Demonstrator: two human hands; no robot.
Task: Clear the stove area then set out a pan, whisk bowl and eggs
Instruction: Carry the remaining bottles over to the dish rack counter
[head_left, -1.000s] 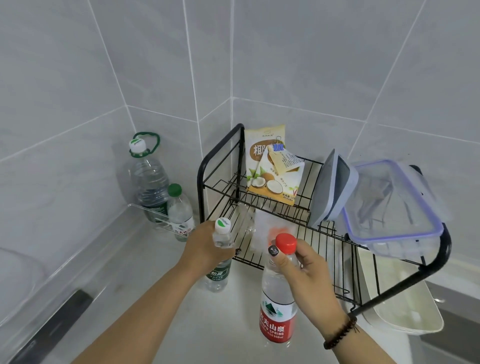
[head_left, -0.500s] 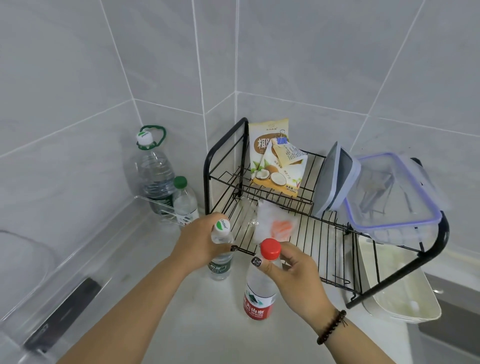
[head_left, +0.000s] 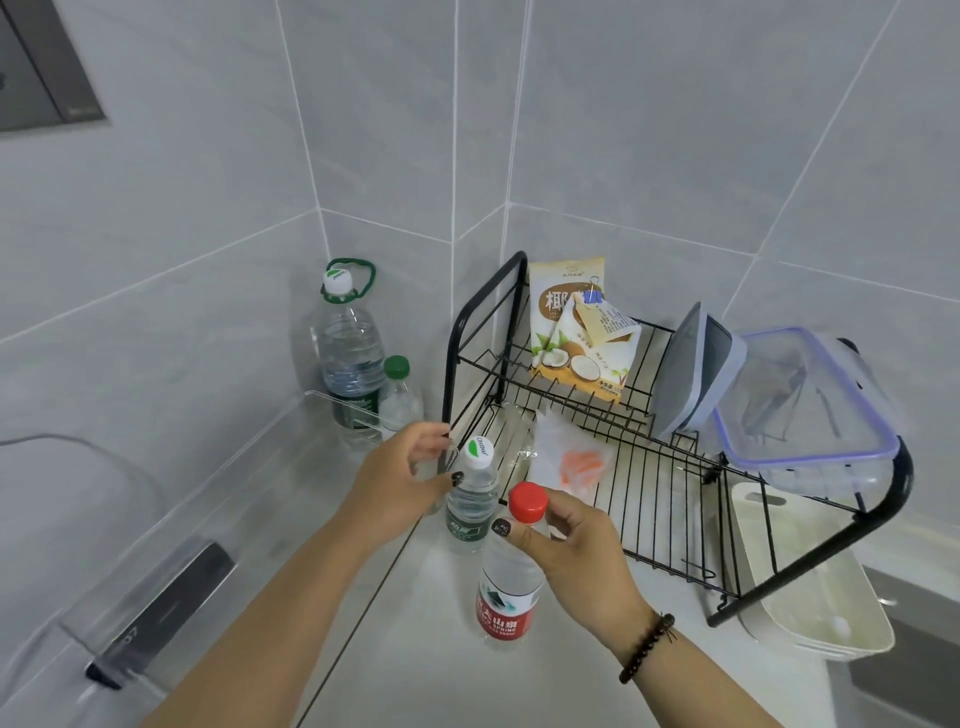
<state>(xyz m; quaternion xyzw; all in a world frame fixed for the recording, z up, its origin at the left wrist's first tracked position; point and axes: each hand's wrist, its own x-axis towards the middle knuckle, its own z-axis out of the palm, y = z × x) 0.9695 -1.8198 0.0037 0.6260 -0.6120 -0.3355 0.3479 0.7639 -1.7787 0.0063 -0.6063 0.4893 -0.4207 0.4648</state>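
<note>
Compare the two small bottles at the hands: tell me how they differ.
The red-capped bottle has a red label; the white-capped bottle has a green label and a green mark on its cap. The red-capped one stands nearer the camera, the white-capped one closer to the black rack. The right hand pinches the red-capped bottle's neck; the left hand is loose beside the white-capped one. Both are clear, upright and capped.

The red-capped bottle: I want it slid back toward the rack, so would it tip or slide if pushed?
The red-capped bottle is tall and narrow, so a push near the cap would probably tip it. It looks nearly full, so likely heavy enough to slide if pushed low. The right hand pinches only its neck; smooth plastic may slip.
</note>
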